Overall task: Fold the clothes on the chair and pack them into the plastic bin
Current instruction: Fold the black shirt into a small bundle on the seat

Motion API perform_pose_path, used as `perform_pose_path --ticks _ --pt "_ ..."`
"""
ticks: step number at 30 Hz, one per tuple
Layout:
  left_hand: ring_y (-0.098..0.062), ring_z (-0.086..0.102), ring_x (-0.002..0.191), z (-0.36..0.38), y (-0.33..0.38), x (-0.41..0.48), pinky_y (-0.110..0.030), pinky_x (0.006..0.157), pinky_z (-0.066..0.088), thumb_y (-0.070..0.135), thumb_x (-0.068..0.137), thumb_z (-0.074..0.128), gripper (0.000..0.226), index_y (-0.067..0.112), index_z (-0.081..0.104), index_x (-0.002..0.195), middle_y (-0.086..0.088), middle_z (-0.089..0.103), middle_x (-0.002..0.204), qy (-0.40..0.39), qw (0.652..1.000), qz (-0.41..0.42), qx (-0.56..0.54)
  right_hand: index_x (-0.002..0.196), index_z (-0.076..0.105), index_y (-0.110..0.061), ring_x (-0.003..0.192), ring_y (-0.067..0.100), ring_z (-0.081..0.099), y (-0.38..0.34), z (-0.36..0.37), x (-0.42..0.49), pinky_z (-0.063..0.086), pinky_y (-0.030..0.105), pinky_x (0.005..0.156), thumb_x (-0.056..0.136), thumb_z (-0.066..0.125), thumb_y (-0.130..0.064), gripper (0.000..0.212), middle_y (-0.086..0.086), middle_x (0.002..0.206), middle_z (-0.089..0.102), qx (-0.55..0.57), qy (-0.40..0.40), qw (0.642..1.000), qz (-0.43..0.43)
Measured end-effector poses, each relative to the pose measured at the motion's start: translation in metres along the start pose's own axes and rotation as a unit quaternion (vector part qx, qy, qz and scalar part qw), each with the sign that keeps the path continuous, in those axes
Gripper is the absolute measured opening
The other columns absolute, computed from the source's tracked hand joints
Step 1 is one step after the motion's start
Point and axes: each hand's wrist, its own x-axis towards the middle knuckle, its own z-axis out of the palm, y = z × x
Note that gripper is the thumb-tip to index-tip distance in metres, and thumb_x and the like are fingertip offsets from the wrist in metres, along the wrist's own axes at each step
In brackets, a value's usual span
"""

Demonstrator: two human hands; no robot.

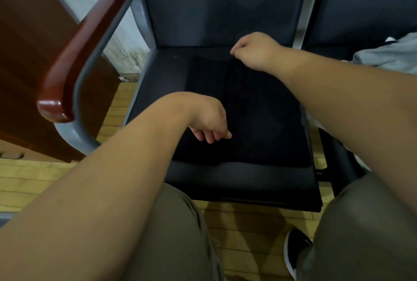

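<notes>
Where the black garment lies: flat on the chair seat under both hands, part-folded, with an upper layer whose long edge runs from the right hand to the left hand.
Right hand: at the far end of that edge, close to the backrest; thumb and forefinger are pressed together in a pinch on the cloth's far corner, and the other fingers are curled in.
Left hand: nearer the person than the right hand, at the near end of the same edge; its fingers curl downward with the thumb tip against the cloth. The dark fabric hides whether they grip it, so I cannot tell.
Grey garment: crumpled on the next seat, beyond the right forearm, well apart from the right hand.
Armrest: red-brown wood on a grey metal frame, out to the side of the left hand and apart from it.
Trousers: olive, over both knees, below the forearms on the near side of the seat's front edge.
Shoe: black with a white sole, on the wooden floor between the knees.
</notes>
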Motion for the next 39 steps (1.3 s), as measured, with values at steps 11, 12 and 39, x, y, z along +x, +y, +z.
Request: perform_pose_path --ticks 11,12,39 --pt "-0.009 0.076 0.087 0.022 0.053 0.009 -0.029 0.074 0.061 0.02 0.096 0.074 0.021 0.021 0.07 0.117 0.002 0.078 0.099 0.047 0.99 0.126 0.05 0.118 0.076 -0.011 0.103 0.03 0.07 0.06 -0.043 -0.046 0.058 0.041 0.094 0.104 0.062 -0.031 0.029 0.01 0.106 0.074 -0.062 -0.032 0.991 0.11" --pt "-0.01 0.076 0.087 0.025 0.059 0.009 -0.03 0.077 0.062 0.02 0.096 0.075 0.021 0.023 0.07 0.116 0.002 0.077 0.099 0.044 0.988 0.142 0.051 0.12 0.075 -0.011 0.109 0.031 0.069 0.067 -0.046 -0.048 0.056 0.041 0.098 0.104 0.062 -0.031 0.029 0.011 0.115 0.073 -0.066 -0.038 0.991 0.115" --pt "-0.01 0.055 0.087 0.054 0.113 0.034 -0.028 0.07 0.046 0.026 0.09 0.077 0.017 0.033 0.063 0.099 0.012 0.052 0.106 0.026 0.931 0.254 0.259 0.111 0.067 -0.002 0.095 0.034 0.069 0.118 -0.047 -0.016 0.058 0.041 0.08 0.096 0.066 -0.02 0.024 0.02 0.1 0.068 -0.033 -0.038 0.989 0.142"
